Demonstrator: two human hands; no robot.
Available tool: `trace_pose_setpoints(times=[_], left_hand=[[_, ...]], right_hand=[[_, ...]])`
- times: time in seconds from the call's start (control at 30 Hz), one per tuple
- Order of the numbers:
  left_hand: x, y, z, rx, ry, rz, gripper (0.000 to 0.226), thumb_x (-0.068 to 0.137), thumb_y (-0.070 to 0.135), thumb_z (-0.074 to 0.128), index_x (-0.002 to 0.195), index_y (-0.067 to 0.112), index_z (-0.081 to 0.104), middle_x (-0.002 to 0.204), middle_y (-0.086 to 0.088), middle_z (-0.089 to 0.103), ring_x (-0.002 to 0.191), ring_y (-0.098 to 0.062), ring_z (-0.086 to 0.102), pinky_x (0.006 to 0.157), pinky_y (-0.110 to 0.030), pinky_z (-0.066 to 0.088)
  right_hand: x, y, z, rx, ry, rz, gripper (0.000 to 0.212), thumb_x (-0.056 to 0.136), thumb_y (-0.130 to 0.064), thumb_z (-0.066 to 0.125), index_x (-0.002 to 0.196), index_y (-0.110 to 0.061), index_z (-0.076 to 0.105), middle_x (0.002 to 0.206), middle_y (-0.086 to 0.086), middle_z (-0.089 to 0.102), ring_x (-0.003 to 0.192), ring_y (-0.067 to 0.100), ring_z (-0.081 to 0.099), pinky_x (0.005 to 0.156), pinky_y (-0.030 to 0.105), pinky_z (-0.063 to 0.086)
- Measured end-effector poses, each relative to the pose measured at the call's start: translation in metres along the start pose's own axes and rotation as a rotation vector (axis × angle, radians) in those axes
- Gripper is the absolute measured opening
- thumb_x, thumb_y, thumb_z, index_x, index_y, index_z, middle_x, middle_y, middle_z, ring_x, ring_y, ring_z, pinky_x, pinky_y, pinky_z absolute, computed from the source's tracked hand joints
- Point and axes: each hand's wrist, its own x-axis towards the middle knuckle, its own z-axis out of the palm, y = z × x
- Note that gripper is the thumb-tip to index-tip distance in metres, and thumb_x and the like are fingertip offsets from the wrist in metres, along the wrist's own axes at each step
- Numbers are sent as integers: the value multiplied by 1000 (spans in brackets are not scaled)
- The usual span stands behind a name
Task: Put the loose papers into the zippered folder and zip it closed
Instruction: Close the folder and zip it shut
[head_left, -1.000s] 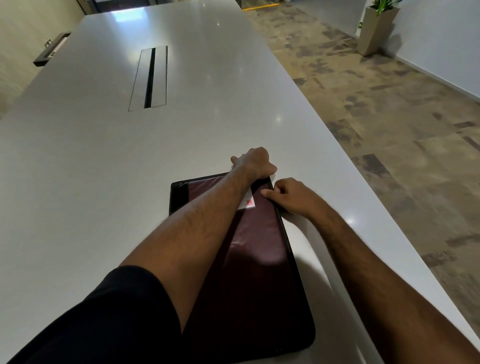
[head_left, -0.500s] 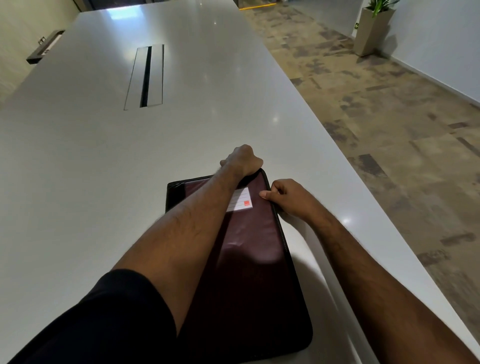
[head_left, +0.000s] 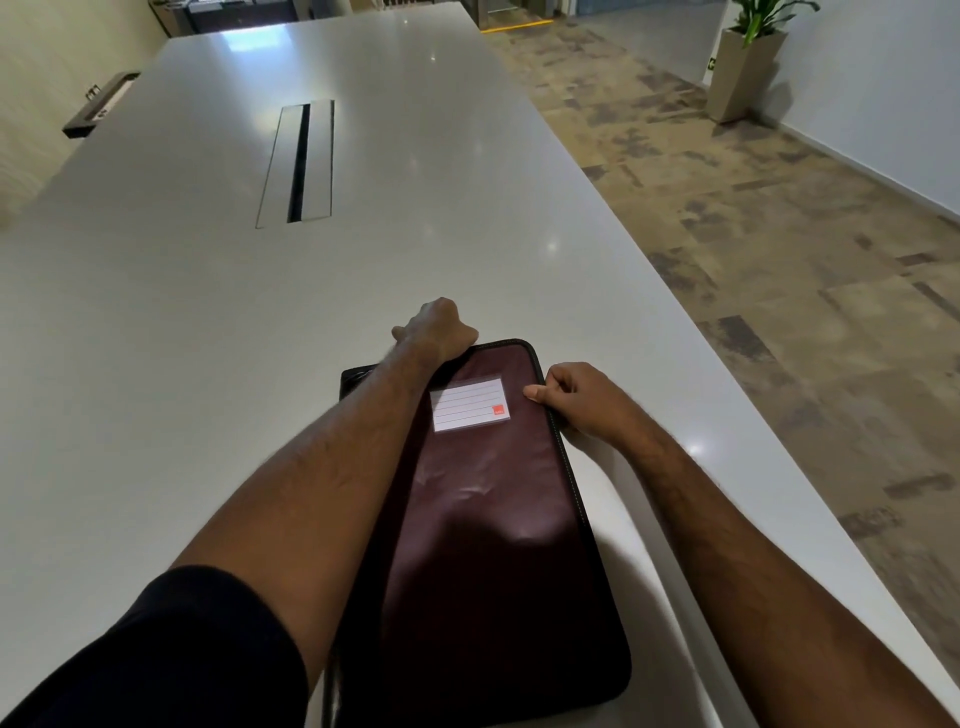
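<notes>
A dark maroon zippered folder (head_left: 488, 519) lies flat on the white table (head_left: 208, 338), close to me, with a white label card (head_left: 470, 404) near its far end. My left hand (head_left: 436, 330) is closed in a fist at the folder's far edge, fingers curled over the zipper line; the zipper pull itself is hidden under it. My right hand (head_left: 576, 397) pinches the folder's right edge beside the label. My left forearm lies across the folder's left side. No loose papers show.
A long cable slot (head_left: 298, 163) is set into the table's middle, farther away. The table's right edge runs diagonally close to my right arm, with patterned floor beyond. A planter (head_left: 743, 67) stands at the far right wall.
My left hand has slid leftward along the folder's far edge, uncovering the far right corner and the whole label card. My right hand has kept its pinch on the right edge.
</notes>
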Motion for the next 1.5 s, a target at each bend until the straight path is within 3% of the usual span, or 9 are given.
trace_pose_setpoints(times=[0.3, 0.63, 0.87, 1.0, 1.07, 1.13, 1.23, 1.33, 1.5], left_hand=[[-6, -50, -23, 27, -16, -85, 18, 84, 23, 63, 90, 7, 66, 87, -6, 64, 77, -24, 60, 90, -43, 45], [-13, -106, -41, -86, -11, -138, 22, 84, 19, 67, 72, 6, 55, 76, -9, 52, 71, -27, 49, 75, -39, 34], [-20, -137, -47, -157, 16, -167, 24, 81, 16, 67, 66, 6, 51, 71, -12, 48, 71, -28, 49, 70, -37, 36], [-25, -140, -46, -157, 46, -175, 24, 82, 18, 66, 69, 6, 50, 86, -33, 62, 71, -35, 56, 78, -48, 52], [-25, -143, -43, -193, 67, -198, 22, 81, 17, 66, 71, 1, 55, 101, -31, 67, 75, -35, 58, 73, -42, 50], [-24, -149, -39, -248, 64, -218, 26, 82, 17, 69, 80, -8, 65, 91, -28, 69, 76, -33, 61, 67, -36, 48], [-29, -158, -32, -338, 85, -227, 30, 85, 24, 75, 76, -3, 69, 76, -13, 63, 73, -26, 56, 63, -29, 40], [-43, -163, -23, -355, 164, -219, 44, 93, 38, 66, 64, 6, 60, 64, -10, 56, 67, -28, 55, 55, -33, 36], [-86, -168, -12, -432, 202, -229, 59, 96, 57, 55, 85, 1, 67, 79, -10, 68, 74, -28, 63, 63, -36, 42]], right_hand=[[1, 1, 2, -6, 22, -17, 45, 97, -38, 68, 65, -20, 42, 64, -2, 49, 62, 17, 46, 66, 35, 37], [-1, 0, 3, 18, 23, -29, 44, 98, -35, 69, 66, -18, 44, 68, 5, 51, 65, 21, 48, 67, 35, 38], [-4, -1, 5, 10, 44, -22, 45, 98, -35, 68, 65, -19, 43, 65, 1, 49, 64, 19, 46, 66, 34, 36], [-6, -1, 7, 16, 61, -12, 44, 98, -36, 67, 66, -19, 42, 66, 3, 50, 64, 20, 47, 66, 36, 37], [-7, -1, 7, 19, 65, -5, 44, 98, -37, 67, 66, -17, 44, 67, 5, 52, 65, 22, 50, 67, 37, 40], [-8, -1, 8, 7, 83, 1, 45, 97, -41, 68, 66, -17, 47, 67, 5, 56, 64, 23, 54, 66, 37, 44], [-14, 0, 10, -76, 155, 14, 49, 94, -50, 67, 66, -15, 50, 65, -1, 61, 63, 19, 58, 65, 36, 47], [-25, 4, 13, -130, 228, 19, 54, 91, -60, 65, 75, -9, 56, 69, -4, 65, 66, 18, 62, 62, 34, 46], [-56, 6, 22, -162, 268, 32, 46, 87, -70, 62, 80, -25, 59, 77, -8, 68, 72, 10, 65, 61, 30, 45]])
